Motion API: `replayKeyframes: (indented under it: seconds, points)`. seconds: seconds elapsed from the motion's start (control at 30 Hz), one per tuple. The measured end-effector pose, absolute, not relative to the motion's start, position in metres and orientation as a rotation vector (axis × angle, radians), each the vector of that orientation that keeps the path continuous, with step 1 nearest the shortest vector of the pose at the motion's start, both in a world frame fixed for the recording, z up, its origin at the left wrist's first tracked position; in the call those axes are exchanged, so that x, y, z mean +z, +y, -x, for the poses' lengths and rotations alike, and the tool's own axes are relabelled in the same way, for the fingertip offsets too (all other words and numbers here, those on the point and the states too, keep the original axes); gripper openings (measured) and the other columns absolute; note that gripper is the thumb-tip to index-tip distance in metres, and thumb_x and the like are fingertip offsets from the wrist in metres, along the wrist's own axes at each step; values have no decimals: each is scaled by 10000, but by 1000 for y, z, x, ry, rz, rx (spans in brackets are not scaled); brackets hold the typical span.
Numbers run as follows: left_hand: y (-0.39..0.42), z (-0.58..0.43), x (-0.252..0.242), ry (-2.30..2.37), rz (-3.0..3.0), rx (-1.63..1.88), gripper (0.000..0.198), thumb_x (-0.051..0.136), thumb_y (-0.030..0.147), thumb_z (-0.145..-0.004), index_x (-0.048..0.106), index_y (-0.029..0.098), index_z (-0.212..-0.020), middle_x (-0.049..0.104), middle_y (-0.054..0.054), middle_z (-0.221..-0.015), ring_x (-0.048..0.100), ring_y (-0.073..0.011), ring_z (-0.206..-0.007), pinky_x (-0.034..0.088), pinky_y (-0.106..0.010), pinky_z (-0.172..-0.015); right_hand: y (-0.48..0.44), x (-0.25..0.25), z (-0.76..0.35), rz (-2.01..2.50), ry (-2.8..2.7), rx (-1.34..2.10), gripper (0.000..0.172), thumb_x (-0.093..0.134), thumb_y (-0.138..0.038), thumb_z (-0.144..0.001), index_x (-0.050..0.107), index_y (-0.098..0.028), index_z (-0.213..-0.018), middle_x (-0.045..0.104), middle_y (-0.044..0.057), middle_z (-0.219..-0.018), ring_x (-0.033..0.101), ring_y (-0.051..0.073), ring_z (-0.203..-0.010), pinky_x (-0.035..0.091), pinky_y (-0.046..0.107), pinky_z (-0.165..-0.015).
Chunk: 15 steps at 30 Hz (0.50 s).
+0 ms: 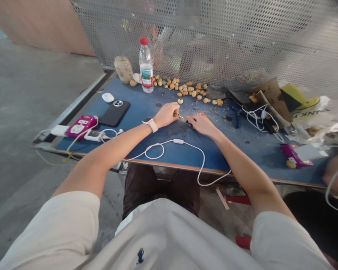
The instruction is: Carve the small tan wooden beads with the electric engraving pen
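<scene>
My left hand point(166, 114) is closed around a small round tan ball, longan-like point(176, 114), mostly hidden by the fingers. In my right hand point(202, 123) is a slim tool with a metal shaft point(182, 118) and a dark handle. Its tip points left and meets the ball or lies right at it; I cannot tell whether it is inside. Just beyond my left fingers lies another tan ball with a dark hole point(180, 101). A pile of similar tan balls point(186, 90) stretches along the back of the blue table point(163, 131).
A water bottle point(146, 71) stands at the back. A phone point(115, 113) and a pink power strip point(80, 126) lie to the left. White cable point(204, 161) loops over the front edge. Blue-handled pliers point(236, 117), cardboard point(273, 99) and a plastic bag point(312, 120) are at the right.
</scene>
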State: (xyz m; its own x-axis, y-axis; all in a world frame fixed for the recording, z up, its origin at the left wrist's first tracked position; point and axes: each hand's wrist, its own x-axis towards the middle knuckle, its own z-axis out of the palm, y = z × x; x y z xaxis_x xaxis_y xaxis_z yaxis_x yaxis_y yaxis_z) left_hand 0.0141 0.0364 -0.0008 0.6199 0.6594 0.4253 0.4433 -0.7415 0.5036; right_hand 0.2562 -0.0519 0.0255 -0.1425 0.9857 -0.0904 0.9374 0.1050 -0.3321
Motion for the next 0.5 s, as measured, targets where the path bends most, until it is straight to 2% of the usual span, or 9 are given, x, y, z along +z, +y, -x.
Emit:
replayKeyframes:
  seconds: [0.3, 0.5]
  points:
    - [37, -14, -1, 886, -2488, 866, 482, 926, 42, -844, 501, 260, -779, 739, -50, -987, 677, -236, -905, 544, -416, -909, -53, 27, -255, 1974, -2195, 481, 627, 431, -442, -1365, 880, -178, -1017, 894, 126, -995, 815, 268, -955, 516, 341, -901]
    - [36, -14, -1, 890, -2496, 849, 510, 919, 59, -849, 460, 269, -776, 757, -63, -997, 705, -261, -926, 544, -434, -921, -54, 30, -253, 1983, -2183, 504, 626, 429, -435, -1363, 888, -172, -1027, 883, 117, -977, 805, 261, -934, 501, 340, -900]
